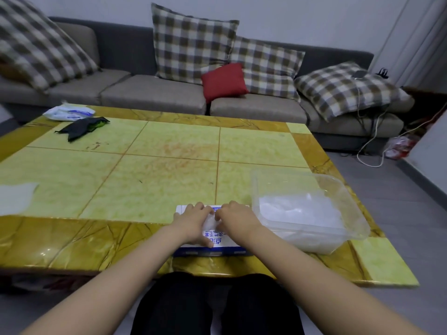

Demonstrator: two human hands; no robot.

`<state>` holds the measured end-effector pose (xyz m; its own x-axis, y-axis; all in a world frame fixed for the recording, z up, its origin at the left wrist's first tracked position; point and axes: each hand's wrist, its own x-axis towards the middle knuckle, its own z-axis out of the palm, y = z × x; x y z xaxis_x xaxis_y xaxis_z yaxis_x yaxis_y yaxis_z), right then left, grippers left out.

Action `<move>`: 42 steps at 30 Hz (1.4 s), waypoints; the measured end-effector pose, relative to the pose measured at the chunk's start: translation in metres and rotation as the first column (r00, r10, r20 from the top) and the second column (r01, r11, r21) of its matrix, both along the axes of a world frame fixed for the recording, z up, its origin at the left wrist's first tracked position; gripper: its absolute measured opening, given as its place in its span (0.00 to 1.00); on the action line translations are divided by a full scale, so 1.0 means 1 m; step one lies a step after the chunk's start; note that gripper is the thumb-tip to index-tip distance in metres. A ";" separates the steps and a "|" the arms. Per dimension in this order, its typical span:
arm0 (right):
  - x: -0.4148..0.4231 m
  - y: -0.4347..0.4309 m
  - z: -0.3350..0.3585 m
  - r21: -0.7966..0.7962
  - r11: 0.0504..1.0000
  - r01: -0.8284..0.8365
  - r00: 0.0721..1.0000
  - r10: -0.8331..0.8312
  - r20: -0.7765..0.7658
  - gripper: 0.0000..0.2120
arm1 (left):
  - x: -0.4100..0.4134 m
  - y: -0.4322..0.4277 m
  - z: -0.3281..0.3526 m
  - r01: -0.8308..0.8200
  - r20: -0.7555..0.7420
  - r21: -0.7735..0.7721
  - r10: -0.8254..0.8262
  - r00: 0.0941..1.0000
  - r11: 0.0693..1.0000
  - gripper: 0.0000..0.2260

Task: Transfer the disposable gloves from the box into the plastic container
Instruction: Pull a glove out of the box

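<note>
Roughly midway, by my reading. The plastic container [285, 175] stands at the right of the table [145, 177], near the front edge, and holds a loose white pile of gloves [297, 211] that covers its floor and rises partway up the walls, so a good share is already across. The box [212, 247] lies flat at the table's front edge, just left of the container, with its printed top up. How many gloves remain inside is hidden; the hands cover the opening.

Both hands meet over the middle of the box top, where a small clear glove tuft [210, 223] pokes out between them.

- Right hand [235, 220]: fingers curled down and inward, tips closed on the tuft — it looks like a pinch on the film, ready to draw it out.
- Left hand [193, 223]: laid over the left half of the box, fingers bent toward the tuft, thumb stretched flat along the printed top. Whether it pinches the film too or only steadies the box, I cannot tell.

Left to do, as I judge it — pull this tuft free, carry it to the container, and repeat until the box is empty.
</note>
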<state>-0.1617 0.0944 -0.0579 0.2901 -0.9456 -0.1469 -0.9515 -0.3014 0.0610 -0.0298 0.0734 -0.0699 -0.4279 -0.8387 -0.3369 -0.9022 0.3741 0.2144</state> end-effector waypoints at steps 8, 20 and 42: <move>0.004 0.003 -0.002 -0.090 0.996 -0.007 0.998 0.001 -0.064 0.09 | 0.000 0.001 -0.001 -0.021 -0.035 0.000 0.021 0.999 1.000 0.38; 0.003 0.006 -0.005 -0.122 0.985 0.125 0.978 -0.101 0.182 0.10 | 0.004 0.004 -0.003 -0.060 -0.103 0.007 0.060 0.993 0.998 0.41; -0.004 0.015 0.010 -0.127 0.973 0.193 0.943 -0.148 0.298 0.07 | 0.003 0.003 -0.008 -0.059 -0.198 0.065 0.071 0.978 0.996 0.34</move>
<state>-0.1662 0.1096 -0.0483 0.1307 -0.9891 0.0680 -0.9720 -0.1413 -0.1878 -0.0270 0.0767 -0.0777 -0.4370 -0.8484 -0.2988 -0.8607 0.2980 0.4127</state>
